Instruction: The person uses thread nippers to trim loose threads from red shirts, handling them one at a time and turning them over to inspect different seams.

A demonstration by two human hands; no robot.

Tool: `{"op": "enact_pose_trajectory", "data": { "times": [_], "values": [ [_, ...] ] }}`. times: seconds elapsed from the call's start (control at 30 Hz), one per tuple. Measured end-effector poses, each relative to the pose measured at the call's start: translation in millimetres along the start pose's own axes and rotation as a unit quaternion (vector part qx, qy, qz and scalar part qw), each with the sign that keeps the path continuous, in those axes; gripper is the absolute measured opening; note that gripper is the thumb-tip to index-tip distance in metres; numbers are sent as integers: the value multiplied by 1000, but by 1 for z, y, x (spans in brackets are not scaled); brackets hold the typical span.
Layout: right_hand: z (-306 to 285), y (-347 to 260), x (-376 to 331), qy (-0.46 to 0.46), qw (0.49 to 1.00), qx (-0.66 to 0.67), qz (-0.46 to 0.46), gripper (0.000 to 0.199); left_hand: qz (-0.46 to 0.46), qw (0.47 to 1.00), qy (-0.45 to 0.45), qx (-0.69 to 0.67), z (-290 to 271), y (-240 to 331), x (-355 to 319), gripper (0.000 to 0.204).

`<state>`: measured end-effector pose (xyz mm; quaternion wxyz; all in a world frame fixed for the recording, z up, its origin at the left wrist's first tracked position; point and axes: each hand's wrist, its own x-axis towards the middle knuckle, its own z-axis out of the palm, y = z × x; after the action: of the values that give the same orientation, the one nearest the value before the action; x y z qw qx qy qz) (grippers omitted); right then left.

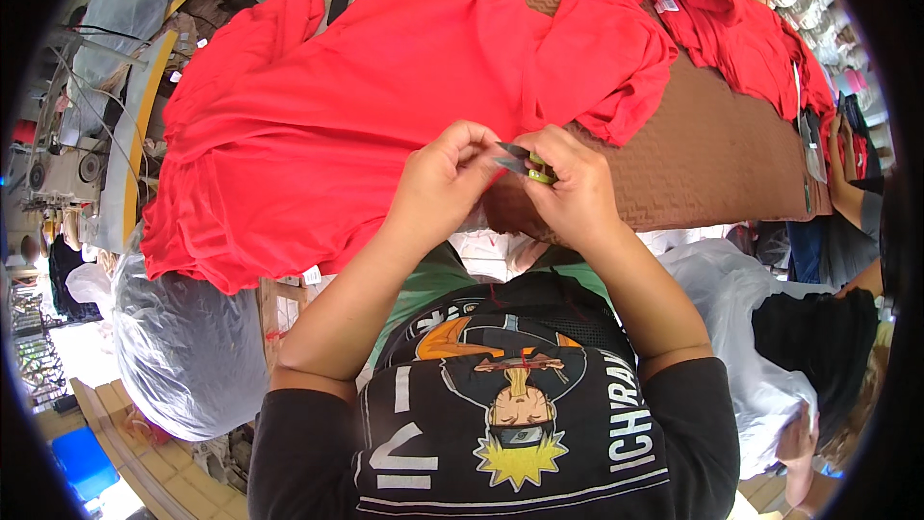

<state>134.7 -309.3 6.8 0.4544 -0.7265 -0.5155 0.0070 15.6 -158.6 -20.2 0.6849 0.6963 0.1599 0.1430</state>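
Note:
A red garment [366,106] lies spread over a brown patterned table [712,154]. My left hand [438,183] and my right hand [573,193] meet above the garment's near edge. My right hand grips a small thread snip with a yellow-green handle [537,171], whose dark blades [512,156] point left toward my left fingertips. My left hand pinches something small at the blade tips; I cannot tell what it is. More red garments [693,10] are heaped at the table's far right.
A large clear plastic bag [183,347] stands at the lower left, and another pale plastic bag [741,327] at the right. Another person [818,347] with dark hair is at the right edge. Sewing machines [67,169] stand at the far left.

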Motion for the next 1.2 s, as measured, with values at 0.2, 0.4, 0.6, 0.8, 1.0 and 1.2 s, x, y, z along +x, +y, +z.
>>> {"op": "enact_pose_trajectory", "data": {
  "times": [0.2, 0.4, 0.6, 0.8, 1.0, 1.2],
  "values": [
    [-8, 3, 5, 3, 989, 99, 109, 17, 92, 985, 35, 141, 16, 10, -4, 19],
    [-16, -7, 10, 4, 981, 146, 125, 19, 90, 975, 74, 188, 22, 16, 0, 11],
    [-46, -30, 13, 3, 995, -5, 100, 32, -38, 997, 57, -47, -5, -7, 4, 17],
    [-41, -24, -1, -54, 998, -36, 7, 23, -77, 992, 49, -85, -7, 6, 0, 20],
    [-32, -29, -2, -71, 995, -77, 5, 20, -58, 993, 44, -93, -6, 5, -1, 20],
    [-26, -30, -1, -63, 991, -116, -13, 21, -59, 994, 46, -85, -5, 7, -3, 21]
  ]
}}
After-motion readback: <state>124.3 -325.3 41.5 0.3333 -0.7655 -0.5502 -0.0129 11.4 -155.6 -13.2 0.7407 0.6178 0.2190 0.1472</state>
